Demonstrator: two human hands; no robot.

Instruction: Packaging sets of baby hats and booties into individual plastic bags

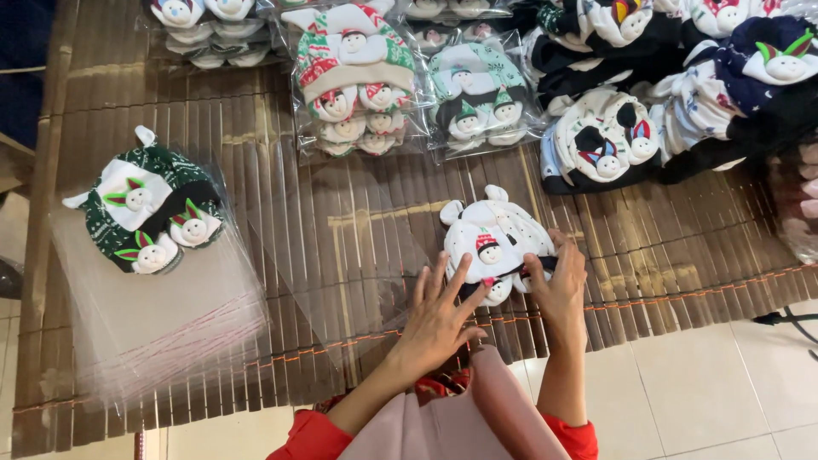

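A white bundle of snowman socks [494,234] lies on the brown bamboo mat [281,170]. My left hand [439,311] rests flat with fingers spread on a clear plastic bag [358,247] and touches the bundle's near edge. My right hand [558,281] pinches the bundle's right lower side where a dark sock shows. The clear bag spreads to the left of the bundle; the bundle lies outside it.
A stack of clear bags [162,315] lies at the left with a green snowman sock bundle [149,213] on top. Bagged sock bundles [358,81] and loose dark and white ones [682,94] line the far side. White floor tiles [707,392] lie at the near right.
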